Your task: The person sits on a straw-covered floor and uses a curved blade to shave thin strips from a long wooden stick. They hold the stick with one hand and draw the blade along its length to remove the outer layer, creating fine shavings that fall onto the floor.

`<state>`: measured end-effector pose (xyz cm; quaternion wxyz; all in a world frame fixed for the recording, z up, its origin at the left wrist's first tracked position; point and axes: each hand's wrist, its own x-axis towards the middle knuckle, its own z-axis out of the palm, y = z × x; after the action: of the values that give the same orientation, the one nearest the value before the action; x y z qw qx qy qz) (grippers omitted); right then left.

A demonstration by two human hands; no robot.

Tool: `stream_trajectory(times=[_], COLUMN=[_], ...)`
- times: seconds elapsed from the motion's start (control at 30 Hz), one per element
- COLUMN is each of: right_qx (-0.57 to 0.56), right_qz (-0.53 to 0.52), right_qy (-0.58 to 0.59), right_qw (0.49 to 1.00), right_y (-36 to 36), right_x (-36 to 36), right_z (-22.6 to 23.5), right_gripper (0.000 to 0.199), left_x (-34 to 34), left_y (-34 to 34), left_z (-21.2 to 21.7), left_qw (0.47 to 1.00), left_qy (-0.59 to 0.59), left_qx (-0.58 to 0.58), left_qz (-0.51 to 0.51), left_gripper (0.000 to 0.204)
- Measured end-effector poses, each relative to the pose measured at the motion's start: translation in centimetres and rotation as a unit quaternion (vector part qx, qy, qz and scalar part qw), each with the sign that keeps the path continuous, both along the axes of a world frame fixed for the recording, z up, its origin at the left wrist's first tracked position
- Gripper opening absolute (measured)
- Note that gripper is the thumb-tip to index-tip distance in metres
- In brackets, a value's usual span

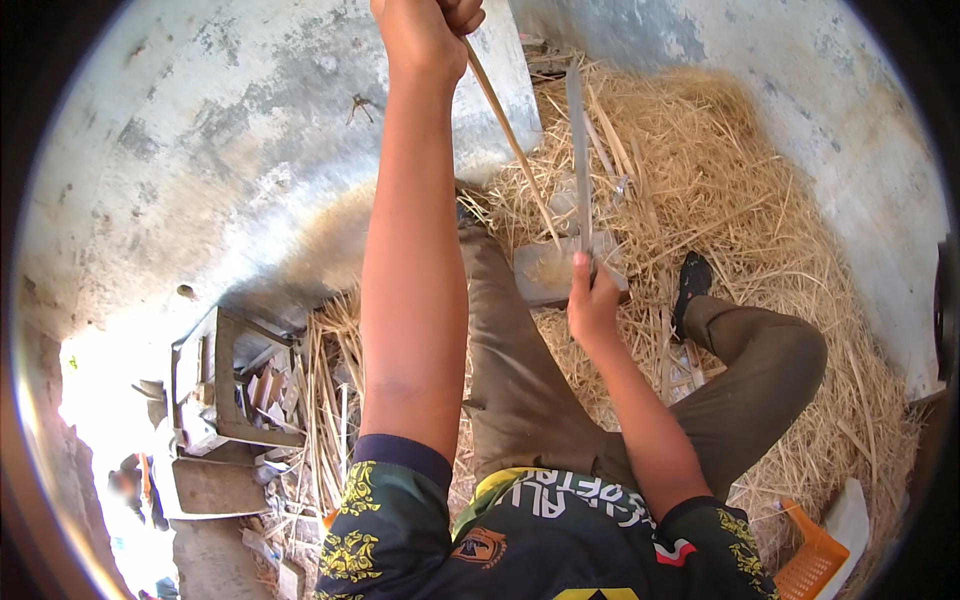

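- Nearest, at the lower edge, is the person's dark patterned shirt, with both bare forearms rising out of its short sleeves.
- Low on the right, an orange plastic basket sits at the edge of the straw.
- To the left, a rough wooden frame stands on the concrete floor, with loose cut strips lying just beside it.
- The legs in olive-brown trousers stretch forward; the right knee is bent out to the right.
- The right hand is closed around the handle of a long blade that stands nearly upright over a flat block.
- A thin bamboo strip slants from the block up to the far left.
- Farthest, the left hand is fisted on the strip's upper end, arm fully stretched.
- A heap of pale shavings covers the floor around the block and legs.
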<state>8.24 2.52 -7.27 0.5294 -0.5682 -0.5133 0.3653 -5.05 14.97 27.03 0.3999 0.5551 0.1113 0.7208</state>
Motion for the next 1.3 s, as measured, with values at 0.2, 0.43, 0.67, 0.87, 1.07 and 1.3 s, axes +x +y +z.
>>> stream_trajectory(times=[0.2,0.43,0.67,0.87,1.07,1.3], right_qx=[-0.246,-0.016,-0.277,-0.121,-0.224,-0.094], right_qz=[0.054,-0.005,0.032,0.001,0.035,0.004], right_qy=[0.026,0.111,0.163,0.237,0.116,0.122], right_qw=[0.967,0.994,0.946,0.964,0.967,0.988], right_y=[0.6,0.7,0.6,0.7,0.6,1.0], right_x=[0.5,-0.6,0.6,0.2,-0.4,1.1], right_z=[-2.6,-0.1,-3.9,0.9,-5.9,0.8], right_gripper=[0.066,0.067,0.059,0.058,0.065,0.061], left_x=[-1.6,-2.3,-2.9,-7.4,-8.3,-8.0], left_y=[-1.4,-0.9,-0.8,-0.4,0.1,-1.4], left_z=[0.6,0.1,0.4,-0.4,-0.5,-1.3], left_qw=[0.997,0.996,0.996,0.997,0.991,0.999], left_qy=[0.048,0.022,0.036,0.042,0.053,0.032], left_qx=[-0.031,-0.021,-0.015,-0.022,-0.010,0.005], left_qz=[0.059,0.085,0.080,-0.066,-0.124,-0.003], left_gripper=[0.065,0.062,0.063,0.063,0.062,0.063])
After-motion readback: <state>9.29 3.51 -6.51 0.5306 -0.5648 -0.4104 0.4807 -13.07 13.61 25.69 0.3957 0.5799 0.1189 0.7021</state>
